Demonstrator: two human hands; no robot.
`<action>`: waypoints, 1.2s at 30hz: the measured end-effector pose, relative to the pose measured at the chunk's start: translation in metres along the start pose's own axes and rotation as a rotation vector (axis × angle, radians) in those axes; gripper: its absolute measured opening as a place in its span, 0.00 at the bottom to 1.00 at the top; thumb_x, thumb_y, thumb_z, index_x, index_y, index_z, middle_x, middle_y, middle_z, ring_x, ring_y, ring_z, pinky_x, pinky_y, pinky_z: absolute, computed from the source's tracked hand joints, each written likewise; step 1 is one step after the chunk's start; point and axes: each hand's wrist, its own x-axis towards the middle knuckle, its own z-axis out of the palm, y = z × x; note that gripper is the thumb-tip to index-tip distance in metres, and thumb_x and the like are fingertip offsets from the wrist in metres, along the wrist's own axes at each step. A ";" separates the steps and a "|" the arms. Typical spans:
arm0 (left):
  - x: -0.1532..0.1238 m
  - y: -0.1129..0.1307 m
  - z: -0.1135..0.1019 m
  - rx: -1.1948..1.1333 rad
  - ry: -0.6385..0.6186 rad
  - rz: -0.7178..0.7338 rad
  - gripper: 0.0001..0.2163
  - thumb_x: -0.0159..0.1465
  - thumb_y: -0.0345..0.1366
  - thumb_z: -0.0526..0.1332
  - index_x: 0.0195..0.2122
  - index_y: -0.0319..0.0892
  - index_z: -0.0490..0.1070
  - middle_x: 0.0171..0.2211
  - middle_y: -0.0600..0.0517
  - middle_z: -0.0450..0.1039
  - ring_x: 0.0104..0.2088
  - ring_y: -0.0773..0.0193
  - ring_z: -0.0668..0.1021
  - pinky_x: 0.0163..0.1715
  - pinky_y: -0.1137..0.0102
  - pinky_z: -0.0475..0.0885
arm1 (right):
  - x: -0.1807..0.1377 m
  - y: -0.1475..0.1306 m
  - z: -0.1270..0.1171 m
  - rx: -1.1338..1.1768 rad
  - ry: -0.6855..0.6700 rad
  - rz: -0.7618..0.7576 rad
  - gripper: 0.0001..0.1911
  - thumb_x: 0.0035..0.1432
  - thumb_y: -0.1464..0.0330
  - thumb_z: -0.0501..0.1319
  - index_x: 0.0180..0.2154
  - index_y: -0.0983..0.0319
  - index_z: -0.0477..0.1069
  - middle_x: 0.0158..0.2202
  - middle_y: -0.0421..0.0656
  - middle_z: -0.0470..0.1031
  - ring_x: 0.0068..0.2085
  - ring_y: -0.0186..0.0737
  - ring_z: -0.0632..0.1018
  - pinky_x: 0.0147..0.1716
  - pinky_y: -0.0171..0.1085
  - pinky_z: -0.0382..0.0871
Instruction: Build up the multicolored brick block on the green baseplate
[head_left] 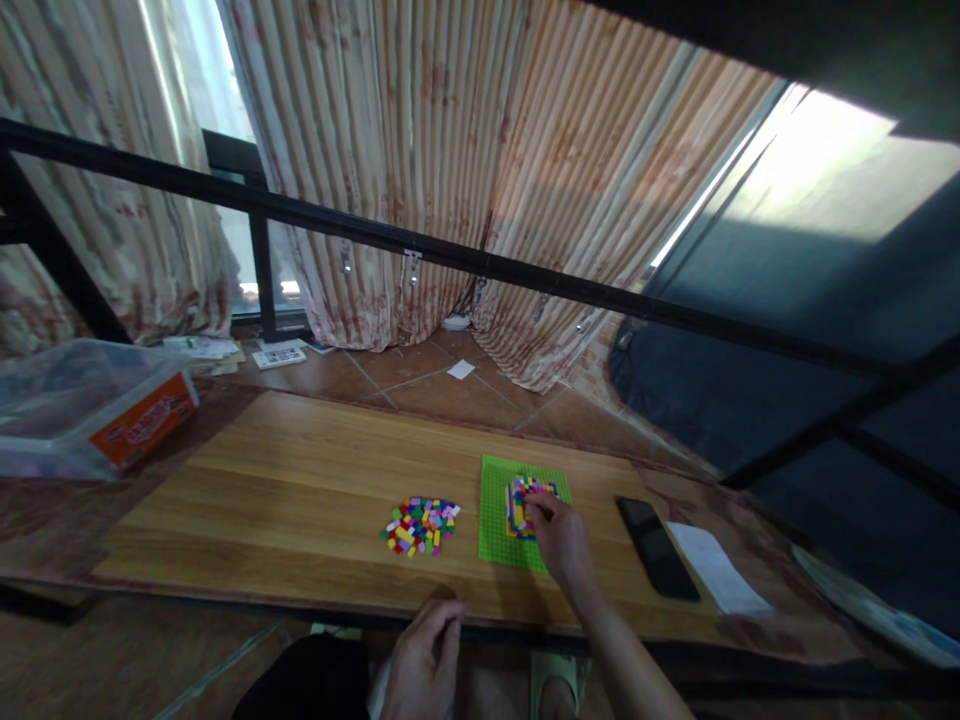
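On the right half of the wooden board lies a green studded baseplate (493,505). A low rectangular build of multicoloured toy bricks (517,515) stands on it. My right hand (562,540) reaches over this build, thumb and fingers pinched together at its top; whatever is between the fingertips is hidden. Left of the baseplate, small loose bricks (421,525) in many colours are spread in a pile. Just at the board's front edge, my left hand (427,655) rests with its fingers curled together, and nothing shows in it.
The wooden board (300,480) has a black phone (656,548) and a white paper (716,568) at its right. A clear plastic box (97,410) with an orange label stands at far left. A dark metal bar (450,252) crosses before the curtains.
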 end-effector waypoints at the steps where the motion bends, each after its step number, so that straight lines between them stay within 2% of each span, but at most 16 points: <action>1: 0.000 0.000 0.000 -0.003 0.000 0.003 0.10 0.64 0.38 0.54 0.37 0.43 0.74 0.33 0.49 0.76 0.36 0.63 0.79 0.37 0.73 0.73 | 0.000 0.001 0.000 0.004 0.005 0.009 0.14 0.52 0.65 0.53 0.33 0.61 0.77 0.30 0.43 0.79 0.30 0.40 0.78 0.30 0.35 0.67; 6: 0.000 0.003 0.000 -0.031 0.011 -0.003 0.09 0.63 0.36 0.55 0.39 0.44 0.75 0.33 0.50 0.77 0.35 0.63 0.79 0.37 0.74 0.73 | 0.004 0.002 0.003 0.035 0.052 0.057 0.13 0.50 0.65 0.55 0.32 0.61 0.77 0.30 0.42 0.80 0.32 0.41 0.78 0.33 0.37 0.68; 14: 0.002 0.007 0.000 -0.034 -0.002 -0.003 0.10 0.64 0.36 0.54 0.38 0.43 0.75 0.32 0.49 0.77 0.35 0.64 0.79 0.36 0.74 0.73 | 0.008 0.007 0.009 0.075 0.066 0.131 0.12 0.49 0.64 0.57 0.30 0.62 0.77 0.28 0.43 0.78 0.27 0.40 0.77 0.27 0.35 0.68; 32: 0.002 0.010 0.004 -0.066 0.008 0.004 0.11 0.64 0.38 0.54 0.37 0.44 0.75 0.31 0.50 0.76 0.34 0.63 0.78 0.36 0.73 0.73 | 0.007 0.001 0.010 0.096 0.061 0.129 0.12 0.49 0.65 0.56 0.30 0.63 0.76 0.26 0.42 0.78 0.27 0.38 0.76 0.27 0.34 0.68; 36: 0.002 0.013 0.003 -0.082 0.005 -0.034 0.11 0.63 0.39 0.54 0.37 0.44 0.75 0.32 0.49 0.77 0.35 0.62 0.78 0.37 0.72 0.73 | 0.006 -0.003 0.006 0.120 0.067 0.134 0.14 0.49 0.63 0.56 0.33 0.64 0.76 0.29 0.45 0.79 0.28 0.40 0.77 0.27 0.35 0.69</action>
